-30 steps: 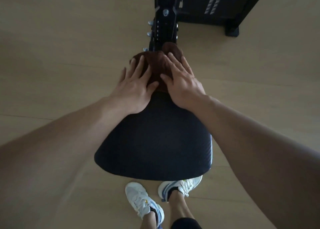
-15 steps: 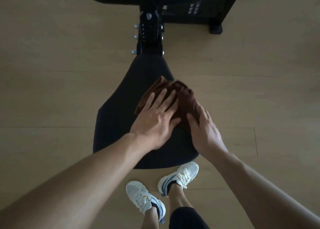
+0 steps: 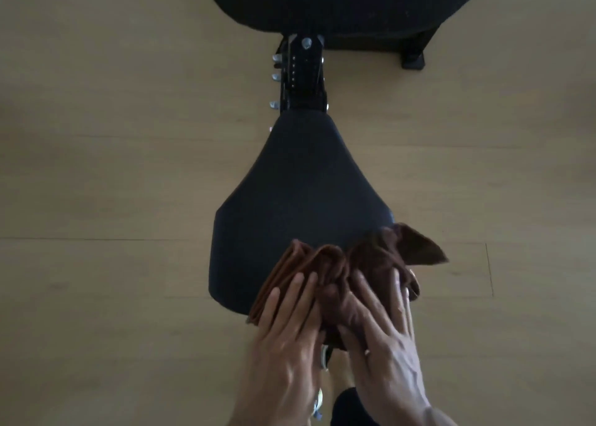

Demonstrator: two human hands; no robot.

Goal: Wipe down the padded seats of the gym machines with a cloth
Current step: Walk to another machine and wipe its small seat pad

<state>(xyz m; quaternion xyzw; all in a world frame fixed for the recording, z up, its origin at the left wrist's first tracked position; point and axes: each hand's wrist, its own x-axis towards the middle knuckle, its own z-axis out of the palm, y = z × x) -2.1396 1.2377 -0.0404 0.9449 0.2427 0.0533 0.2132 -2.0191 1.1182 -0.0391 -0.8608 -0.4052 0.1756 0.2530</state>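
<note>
A black padded seat [image 3: 300, 193], narrow at the far end and wide near me, fills the middle of the view. A bunched brown cloth [image 3: 364, 261] lies across its near edge, one corner hanging off to the right. My left hand [image 3: 283, 338] presses flat on the cloth's left part, fingers spread. Beside it, my right hand [image 3: 383, 332] lies flat on the cloth's right part. Both palms hang past the seat's near edge. The near rim of the seat is hidden under cloth and hands.
A black metal post with silver bolts [image 3: 303, 74] joins the seat to a larger black pad [image 3: 338, 3] at the top. A black frame foot [image 3: 412, 59] stands on the light wooden floor [image 3: 113, 167]. Part of a white shoe [image 3: 317, 400] shows between my wrists.
Both hands have drawn the cloth along the seat from its narrow far end to the near edge. The cloth has bunched up and one corner now hangs off to the right.
</note>
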